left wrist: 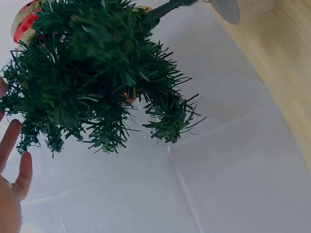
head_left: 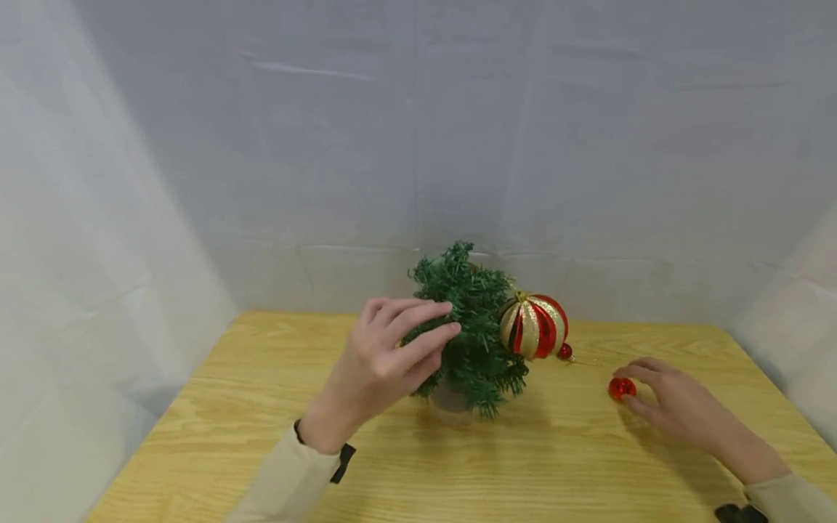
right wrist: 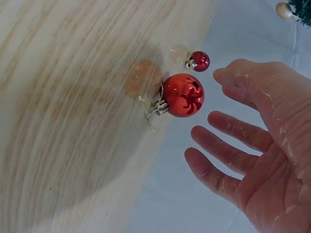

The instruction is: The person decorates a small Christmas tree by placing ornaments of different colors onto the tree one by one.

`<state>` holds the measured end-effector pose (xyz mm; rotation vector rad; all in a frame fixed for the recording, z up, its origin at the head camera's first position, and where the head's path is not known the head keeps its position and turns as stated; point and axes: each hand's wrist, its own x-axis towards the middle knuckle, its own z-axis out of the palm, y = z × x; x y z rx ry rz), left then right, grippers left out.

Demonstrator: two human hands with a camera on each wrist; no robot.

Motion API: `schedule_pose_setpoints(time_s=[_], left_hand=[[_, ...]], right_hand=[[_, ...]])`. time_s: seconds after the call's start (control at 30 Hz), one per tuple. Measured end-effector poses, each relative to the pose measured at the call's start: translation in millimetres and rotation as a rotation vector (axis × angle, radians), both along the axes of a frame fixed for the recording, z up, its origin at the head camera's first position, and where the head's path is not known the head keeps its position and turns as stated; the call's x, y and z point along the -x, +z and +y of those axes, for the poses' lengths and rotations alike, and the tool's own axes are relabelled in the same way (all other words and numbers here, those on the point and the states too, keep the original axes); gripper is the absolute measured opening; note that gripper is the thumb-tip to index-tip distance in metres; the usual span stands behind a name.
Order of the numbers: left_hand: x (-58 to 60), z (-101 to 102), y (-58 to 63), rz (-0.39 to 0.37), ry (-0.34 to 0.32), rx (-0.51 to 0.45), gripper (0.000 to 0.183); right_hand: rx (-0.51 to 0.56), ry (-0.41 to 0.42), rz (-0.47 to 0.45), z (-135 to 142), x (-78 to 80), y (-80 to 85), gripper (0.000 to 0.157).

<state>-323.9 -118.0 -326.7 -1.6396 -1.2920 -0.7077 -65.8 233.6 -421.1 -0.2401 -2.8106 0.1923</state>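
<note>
A small green artificial Christmas tree point(head_left: 480, 312) stands on the wooden table. My left hand point(head_left: 386, 359) is at its left side, fingers loosely bent by the branches; in the left wrist view the fingertips point(left wrist: 24, 170) are beside the needles, and I cannot tell whether they touch. A large red and gold striped bauble point(head_left: 538, 327) hangs on the tree's right side. My right hand point(head_left: 683, 407) reaches over the table toward a shiny red bauble point(right wrist: 183, 95) with a gold cord. Seen from the right wrist, its spread fingers are apart from that bauble.
Beyond the red bauble lies a smaller dark red bauble point(right wrist: 199, 61), close to the striped one in the head view. A pale gold bauble point(right wrist: 284, 10) shows by the tree in the right wrist view. White sheeting point(head_left: 418, 145) rises behind the table point(head_left: 261, 407).
</note>
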Motion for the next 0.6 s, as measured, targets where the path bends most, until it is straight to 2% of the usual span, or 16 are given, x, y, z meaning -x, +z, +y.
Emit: schedule_pose_setpoints(time_s=[0.1,0.27,0.47,0.6], left_hand=[[13.2,2.1,-0.5,0.048,-0.044,0.007,0.023],[7.1,2.8,-3.1,0.088,0.004,-0.005,0.025],[0.9,6.2,-7.1,0.115,0.016,-0.035,0.026],[-2.1,9.2,-9.7,0.127,0.020,-0.054,0.027]], right_hand=[[0.010,-0.072,-0.011,-19.8,-10.3,-4.2,0.029],[-0.005,-0.045,-0.018,-16.6,-8.2,-6.1,0.025],[-0.031,-0.009,0.024,-14.4,-7.2,-11.0,0.022],[-0.023,-0.011,-0.001,-14.0,-6.2,-12.0,0.021]])
